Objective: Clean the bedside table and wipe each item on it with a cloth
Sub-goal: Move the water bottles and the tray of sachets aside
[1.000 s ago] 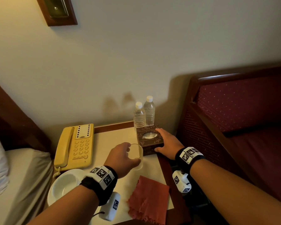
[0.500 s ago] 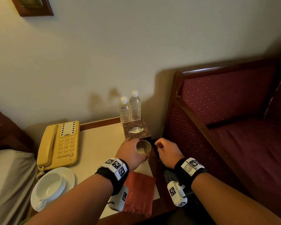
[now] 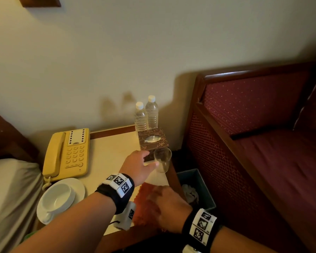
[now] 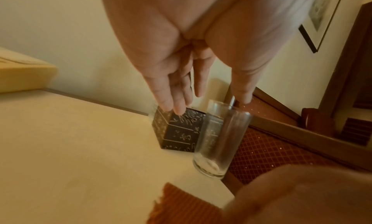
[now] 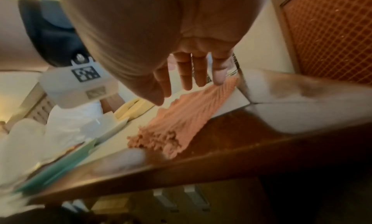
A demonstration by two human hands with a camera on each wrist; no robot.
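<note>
A clear empty glass [image 3: 162,159] [image 4: 219,140] stands upright near the bedside table's [image 3: 109,154] right edge, just in front of the brown tissue box [image 3: 152,138] [image 4: 179,132]. My left hand [image 3: 150,160] [image 4: 209,100] is beside the glass with straight fingers and its thumb by the rim, not gripping it. A red-orange cloth [image 3: 144,207] [image 5: 181,116] lies flat at the table's front right. My right hand [image 3: 164,203] [image 5: 189,84] hovers over the cloth with fingers straight and spread, blurred by motion.
Two water bottles [image 3: 146,115] stand behind the tissue box by the wall. A yellow telephone [image 3: 67,152] and a white cup on a saucer [image 3: 58,198] occupy the left side. A blue waste bin [image 3: 195,189] sits between the table and a maroon upholstered seat [image 3: 254,125].
My left hand carried the glass from mid-table to the right edge before the tissue box and straightened its fingers. My right hand left the tissue box and came back over the cloth.
</note>
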